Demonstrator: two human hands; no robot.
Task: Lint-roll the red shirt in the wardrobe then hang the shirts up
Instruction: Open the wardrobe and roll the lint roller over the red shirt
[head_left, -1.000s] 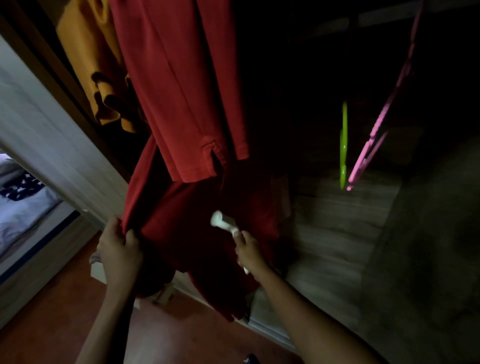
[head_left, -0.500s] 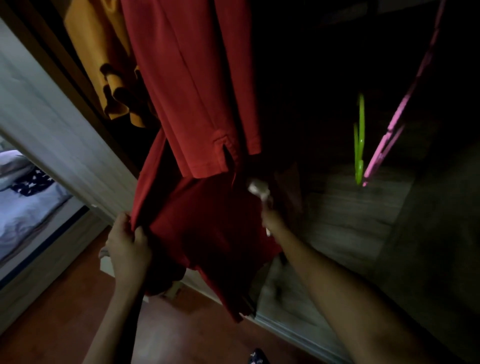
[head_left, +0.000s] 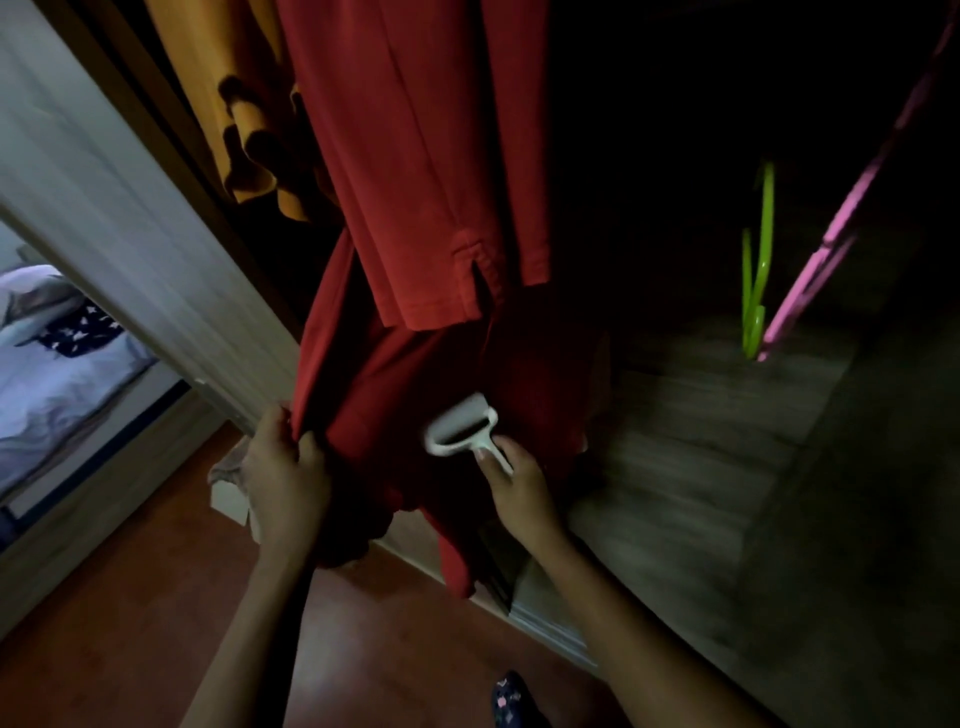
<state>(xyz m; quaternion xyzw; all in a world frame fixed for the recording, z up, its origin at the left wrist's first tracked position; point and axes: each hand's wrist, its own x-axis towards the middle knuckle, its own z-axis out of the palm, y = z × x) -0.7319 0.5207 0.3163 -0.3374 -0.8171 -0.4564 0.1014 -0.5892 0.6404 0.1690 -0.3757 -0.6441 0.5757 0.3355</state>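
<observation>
A reddish floor meets the dim, wood-grain wardrobe base

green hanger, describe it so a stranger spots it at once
Look inside the dark wardrobe, right of the hanging red shirt. Two empty hangers dangle there; the green hanger is the lime one, left of the pink hanger.

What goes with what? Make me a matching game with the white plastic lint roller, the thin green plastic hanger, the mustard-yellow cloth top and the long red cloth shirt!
1 white plastic lint roller
2 thin green plastic hanger
3 mustard-yellow cloth top
4 long red cloth shirt

A hangs empty on the right
B edge gripped by the left hand
C hangs left of the red shirt
D held in the right hand

Pairs: 1-D, 2-A, 3-C, 4-B
</observation>
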